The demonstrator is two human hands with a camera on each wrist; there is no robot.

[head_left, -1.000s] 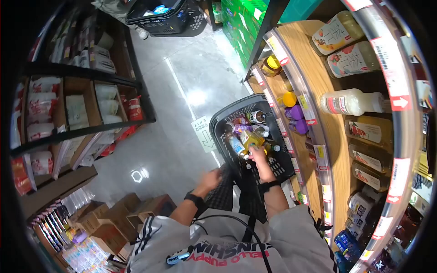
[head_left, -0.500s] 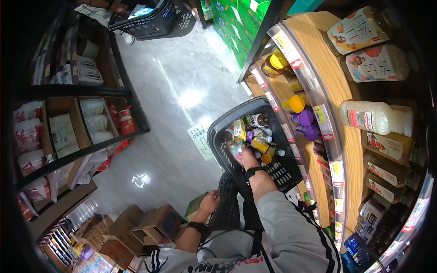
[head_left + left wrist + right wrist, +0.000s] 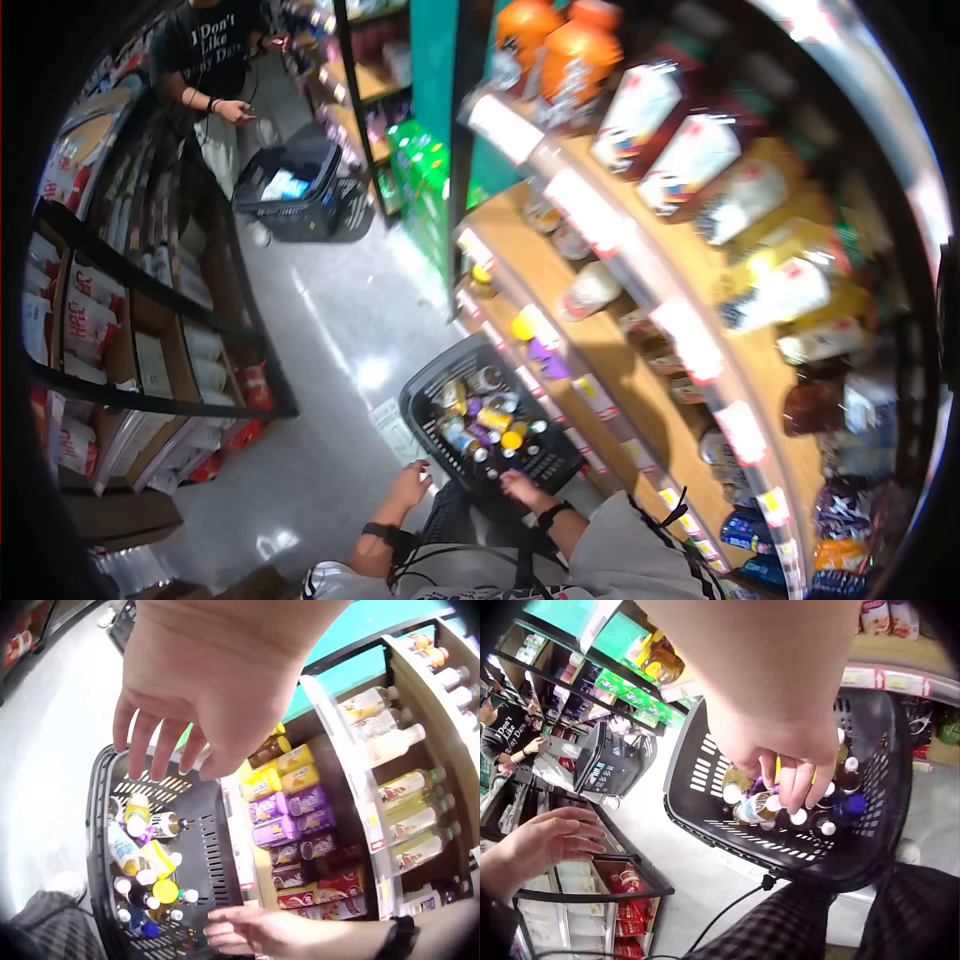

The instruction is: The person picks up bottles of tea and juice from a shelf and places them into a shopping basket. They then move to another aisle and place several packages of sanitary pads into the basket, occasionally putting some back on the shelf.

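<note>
A black shopping basket (image 3: 428, 378) stands on the floor before me, against the right-hand shelf. Several small drink bottles lie and stand in it, among them a yellow-capped bottle (image 3: 165, 891), a clear bottle with a pale label (image 3: 122, 847) and one with a blue cap (image 3: 853, 804). Over the basket's near end hangs my right hand (image 3: 520, 488), fingers loosely bent above the bottle caps, with nothing seen in its grasp. My left hand (image 3: 408, 487) is raised beside the basket's near left corner, its fingers (image 3: 166, 746) relaxed and empty.
To the right, shelves hold bottled drinks (image 3: 790, 295) and purple packs (image 3: 275, 830). Bagged goods (image 3: 92, 318) fill the left-hand shelf. Up the aisle, a person in a black T-shirt (image 3: 215, 50) stands by another black basket (image 3: 300, 215).
My right hand has drawn back from a bottle inside the basket toward its near rim. My left hand has lifted off my knee area. The head view has swung up, showing the other person.
</note>
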